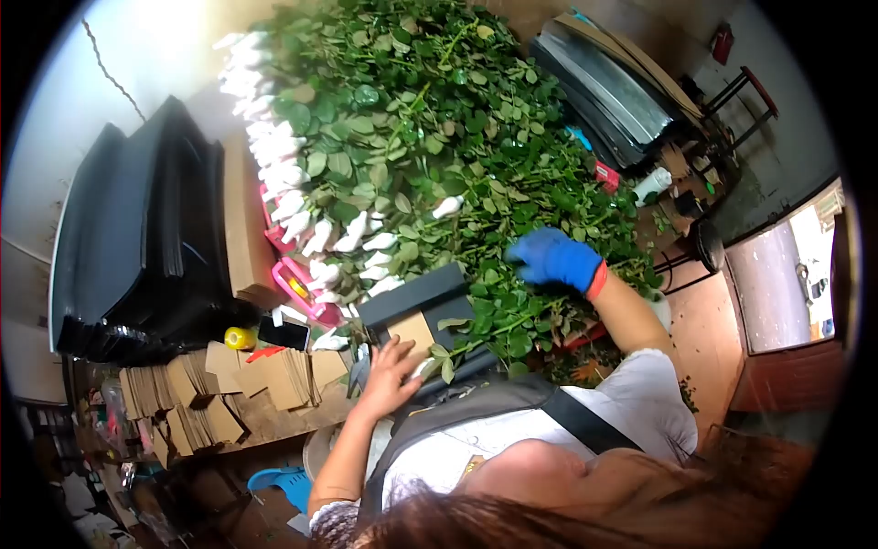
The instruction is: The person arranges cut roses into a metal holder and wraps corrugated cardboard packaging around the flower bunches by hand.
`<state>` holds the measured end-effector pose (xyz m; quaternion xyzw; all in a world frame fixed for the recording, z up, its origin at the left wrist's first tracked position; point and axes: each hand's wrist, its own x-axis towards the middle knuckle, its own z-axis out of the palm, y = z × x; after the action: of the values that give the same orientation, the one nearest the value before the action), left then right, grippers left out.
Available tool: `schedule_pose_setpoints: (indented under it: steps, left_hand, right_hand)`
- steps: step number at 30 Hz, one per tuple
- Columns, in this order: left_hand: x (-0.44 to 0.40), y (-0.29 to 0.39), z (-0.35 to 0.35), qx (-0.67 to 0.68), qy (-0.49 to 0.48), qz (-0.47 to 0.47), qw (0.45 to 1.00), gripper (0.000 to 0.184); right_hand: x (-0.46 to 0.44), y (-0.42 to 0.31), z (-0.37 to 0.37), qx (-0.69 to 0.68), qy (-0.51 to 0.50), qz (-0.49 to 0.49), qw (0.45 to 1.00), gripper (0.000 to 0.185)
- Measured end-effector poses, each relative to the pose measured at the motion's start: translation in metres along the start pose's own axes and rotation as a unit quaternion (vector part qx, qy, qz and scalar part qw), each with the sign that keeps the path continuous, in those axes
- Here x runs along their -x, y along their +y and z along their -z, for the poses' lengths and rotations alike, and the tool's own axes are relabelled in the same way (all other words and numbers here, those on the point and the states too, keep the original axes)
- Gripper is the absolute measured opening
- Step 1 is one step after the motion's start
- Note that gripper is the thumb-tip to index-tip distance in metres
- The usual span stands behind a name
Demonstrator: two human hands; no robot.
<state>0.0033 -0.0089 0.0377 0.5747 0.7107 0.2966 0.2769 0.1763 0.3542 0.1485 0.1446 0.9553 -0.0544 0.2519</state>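
Observation:
My left hand [393, 375], bare, rests at the edge of a black tray [416, 295] with a piece of cardboard [413, 331] in it. Its fingers are spread, beside a white-covered bud [422, 368] whose leafy stem runs to the right across the tray. My right hand [553, 259], in a blue glove, is over a large heap of leafy rose stems [430, 128]; its fingers are blurred, and I cannot see whether they grip a stem. White-covered buds [293, 203] line the heap's left side.
Black sheets [146, 210] stand stacked at the left. Folded cardboard pieces [283, 380], yellow tape [240, 339] and a phone [283, 333] lie on the bench. A pink tape dispenser [306, 291] sits beside the buds. More sheets [608, 87] lean at the upper right.

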Motion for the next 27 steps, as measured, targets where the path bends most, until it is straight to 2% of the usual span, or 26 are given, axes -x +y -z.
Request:
schedule_pose_setpoints:
  steps: [1,2,3,4,5,7,9,10,13,14,17,19,21,22,24,25,27]
  left_hand:
    - [0.000,-0.003,-0.004,-0.014,-0.001,-0.019,1.000,0.046]
    - [-0.001,-0.001,-0.004,-0.002,0.001,-0.018,1.000,0.044]
    - [-0.002,-0.002,-0.005,0.006,0.007,-0.016,1.000,0.044]
    - [-0.003,-0.003,-0.006,0.005,0.003,-0.018,1.000,0.043]
    - [-0.003,-0.005,-0.005,0.002,-0.002,-0.019,1.000,0.042]
    - [-0.003,-0.003,0.000,-0.008,-0.015,-0.026,1.000,0.041]
    - [-0.004,-0.010,0.000,0.002,-0.018,-0.044,0.999,0.039]
    - [-0.004,-0.012,-0.001,-0.008,-0.018,-0.045,0.999,0.037]
    - [-0.006,-0.038,-0.017,-0.017,-0.003,-0.073,0.997,0.032]
    - [-0.004,-0.043,-0.020,-0.014,-0.006,-0.077,0.997,0.029]
    - [-0.004,-0.044,-0.019,-0.024,-0.015,-0.077,0.997,0.029]
    - [0.000,-0.053,-0.029,-0.023,-0.017,-0.060,0.998,0.035]
    - [-0.001,-0.068,-0.037,-0.051,-0.036,-0.067,0.996,0.037]
    - [0.000,-0.059,-0.034,0.033,-0.008,-0.049,0.998,0.038]
    - [-0.002,-0.054,-0.030,0.051,-0.002,-0.037,0.998,0.038]
    - [-0.003,-0.053,-0.029,0.041,-0.007,-0.035,0.999,0.038]
    - [-0.005,-0.051,-0.031,0.034,-0.010,-0.031,0.999,0.038]
  right_hand:
    - [-0.016,0.004,0.016,-0.032,0.131,0.071,0.988,0.038]
    - [-0.037,0.004,0.037,-0.050,0.200,0.099,0.974,0.036]
    - [-0.066,0.003,0.053,-0.055,0.318,0.139,0.936,0.039]
    - [-0.108,0.007,0.058,-0.005,0.462,0.182,0.868,0.042]
    - [-0.132,0.001,0.086,0.041,0.487,0.186,0.852,0.047]
    - [-0.181,-0.001,0.118,0.198,0.567,0.175,0.780,0.042]
    - [-0.251,0.018,0.122,0.255,0.522,0.180,0.794,0.040]
    - [-0.275,0.027,0.124,0.228,0.508,0.215,0.802,0.034]
    - [-0.276,0.029,0.154,0.249,0.347,0.122,0.896,0.024]
    - [-0.262,0.031,0.155,0.206,0.495,0.138,0.833,0.016]
    - [-0.199,0.034,0.151,0.167,0.454,0.061,0.873,0.017]
    - [-0.157,0.035,0.132,0.093,0.396,0.045,0.912,0.024]
    - [-0.155,0.063,0.090,0.019,0.242,0.058,0.968,0.034]
    - [-0.150,0.069,0.079,0.058,0.159,0.057,0.984,0.038]
    - [-0.143,0.069,0.068,0.160,0.007,0.024,0.987,0.046]
    - [-0.139,0.068,0.073,0.119,0.073,0.050,0.989,0.045]
    - [-0.139,0.059,0.103,-0.090,0.237,0.100,0.962,0.042]
